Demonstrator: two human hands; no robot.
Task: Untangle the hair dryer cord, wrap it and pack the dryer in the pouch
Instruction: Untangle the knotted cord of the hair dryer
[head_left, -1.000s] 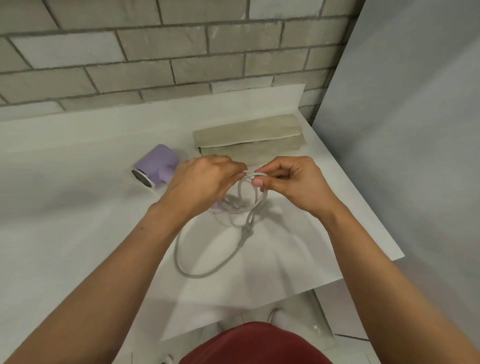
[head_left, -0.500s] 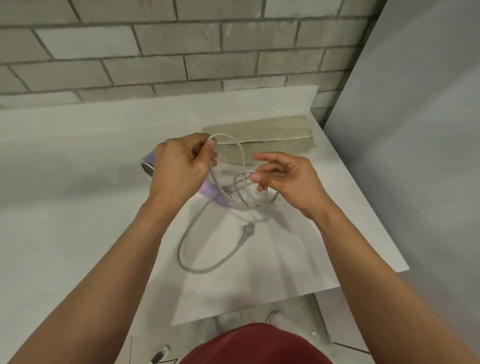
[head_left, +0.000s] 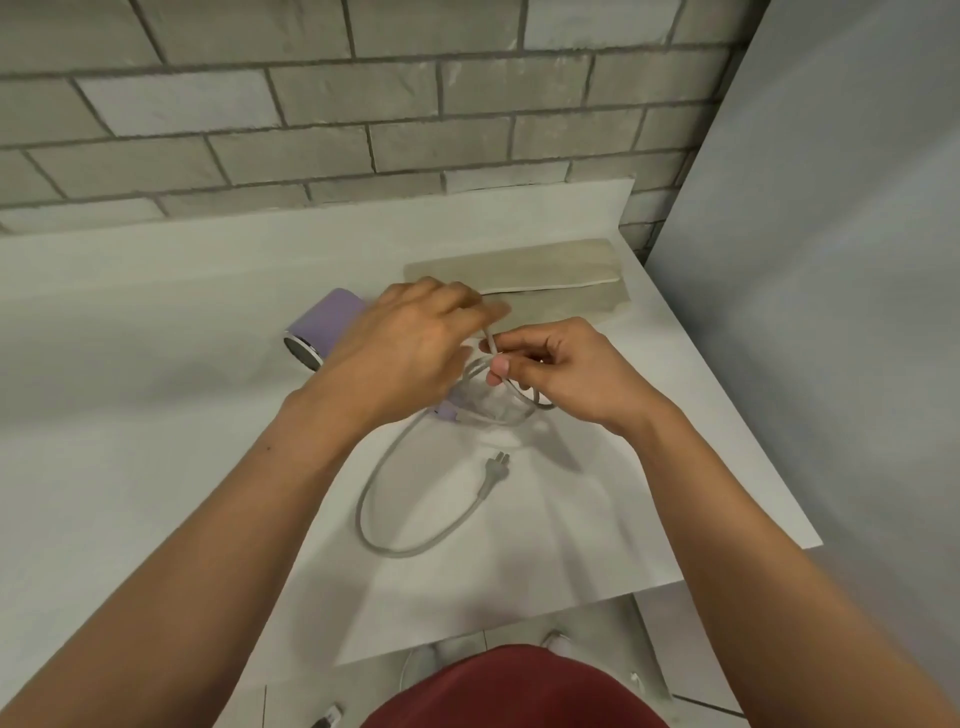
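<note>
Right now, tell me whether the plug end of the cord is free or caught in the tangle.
Free. The plug lies alone on the white sheet, prongs up toward the hands, clear of the loops pinched by the right hand.

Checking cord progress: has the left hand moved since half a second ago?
Yes. The left hand has dropped from in front of the pouch down toward the right hand.
</note>
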